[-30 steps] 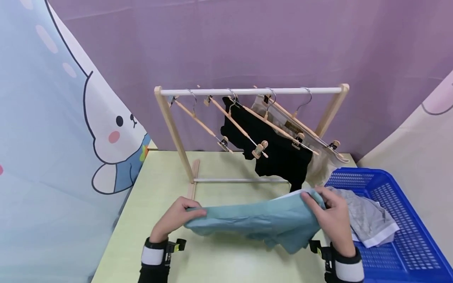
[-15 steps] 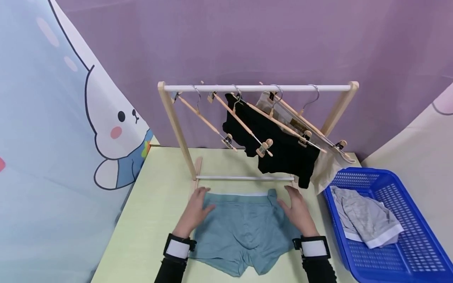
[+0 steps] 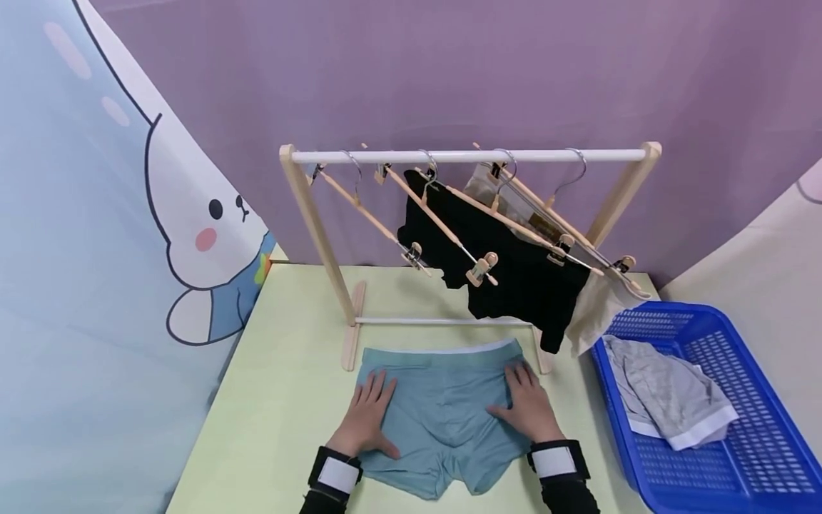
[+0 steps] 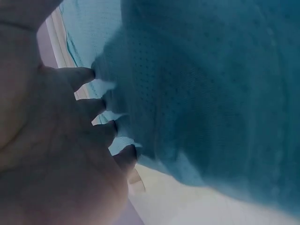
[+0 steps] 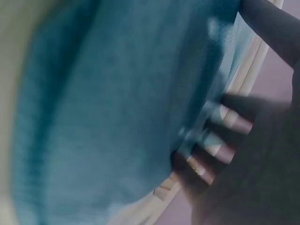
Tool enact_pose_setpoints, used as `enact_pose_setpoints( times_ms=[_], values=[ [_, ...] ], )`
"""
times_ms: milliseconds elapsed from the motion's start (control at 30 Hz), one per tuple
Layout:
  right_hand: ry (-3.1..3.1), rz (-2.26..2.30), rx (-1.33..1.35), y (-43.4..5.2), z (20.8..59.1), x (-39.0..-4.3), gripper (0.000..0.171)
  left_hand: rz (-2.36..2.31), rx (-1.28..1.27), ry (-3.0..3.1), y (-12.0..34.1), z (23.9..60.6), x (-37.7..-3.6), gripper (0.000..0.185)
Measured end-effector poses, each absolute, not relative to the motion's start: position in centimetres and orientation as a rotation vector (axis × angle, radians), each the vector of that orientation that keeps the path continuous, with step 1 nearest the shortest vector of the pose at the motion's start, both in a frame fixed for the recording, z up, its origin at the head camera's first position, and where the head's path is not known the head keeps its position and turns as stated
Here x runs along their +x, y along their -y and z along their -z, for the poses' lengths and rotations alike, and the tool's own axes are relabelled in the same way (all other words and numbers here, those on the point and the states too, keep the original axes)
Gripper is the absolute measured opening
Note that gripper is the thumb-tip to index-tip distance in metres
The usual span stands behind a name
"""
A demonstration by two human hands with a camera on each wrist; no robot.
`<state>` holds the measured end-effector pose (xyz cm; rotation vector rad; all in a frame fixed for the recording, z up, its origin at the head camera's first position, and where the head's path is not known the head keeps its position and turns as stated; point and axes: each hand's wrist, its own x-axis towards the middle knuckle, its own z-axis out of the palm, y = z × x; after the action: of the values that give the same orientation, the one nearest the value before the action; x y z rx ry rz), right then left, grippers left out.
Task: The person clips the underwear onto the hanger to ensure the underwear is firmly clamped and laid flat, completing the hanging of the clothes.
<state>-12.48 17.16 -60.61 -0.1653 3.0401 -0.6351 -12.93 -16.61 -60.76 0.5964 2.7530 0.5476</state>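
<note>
Green table (image 3: 282, 400): teal shorts (image 3: 443, 400) under both flat hands (image 3: 372, 417).

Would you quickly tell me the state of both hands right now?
Left hand: open, pressing flat on the teal fabric boxer shorts.
Right hand: open, pressing flat on them too.

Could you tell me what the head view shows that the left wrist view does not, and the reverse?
Only the head view shows the wooden rack, the black garment hung on it, the blue basket, the grey garment inside, and the right hand. Only the left wrist view shows the fabric's fine mesh weave up close. Both show the left hand pressing flat on the teal shorts.
</note>
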Motion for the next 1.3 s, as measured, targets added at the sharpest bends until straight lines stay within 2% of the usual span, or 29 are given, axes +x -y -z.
enact_pose_setpoints(
  times_ms=[133,333,500,867,967,1067,1167,1233,1300],
  values=[
    [-3.091,0.645,-0.068,-17.6,60.0,-12.9,0.091,-0.555,0.595,-2.746,16.6,61.0,-13.0,0.134],
    [-3.037,0.723,-0.213,-17.4,59.6,-13.7,0.095,-0.556,0.599,-2.745,16.5,61.3,-13.2,0.134],
    [-2.939,0.626,-0.201,-17.7,60.4,-13.4,0.104,-0.581,0.646,-2.757,16.4,61.2,-13.4,0.134],
    [-2.833,0.694,-0.205,-17.3,60.1,-13.3,0.103,-0.546,0.588,-2.747,16.6,61.0,-13.1,0.135],
    [-2.832,0.733,-0.213,-17.3,60.2,-13.2,0.103,-0.666,0.586,-2.767,16.8,61.2,-13.7,0.121],
    [-2.857,0.766,-0.255,-17.4,60.4,-13.2,0.103,-0.931,0.490,-2.839,17.2,60.4,-15.2,0.090],
    [-2.866,0.790,-0.283,-17.3,60.4,-13.3,0.103,-1.267,0.310,-2.941,17.9,57.7,-17.3,0.056],
    [-2.856,0.788,-0.270,-17.2,60.4,-13.4,0.104,-1.445,0.217,-3.017,18.4,55.3,-19.0,0.043],
    [-2.841,0.765,-0.250,-17.2,60.3,-13.4,0.104,-1.604,0.144,-3.066,19.0,52.9,-20.5,0.040]
  ],
)
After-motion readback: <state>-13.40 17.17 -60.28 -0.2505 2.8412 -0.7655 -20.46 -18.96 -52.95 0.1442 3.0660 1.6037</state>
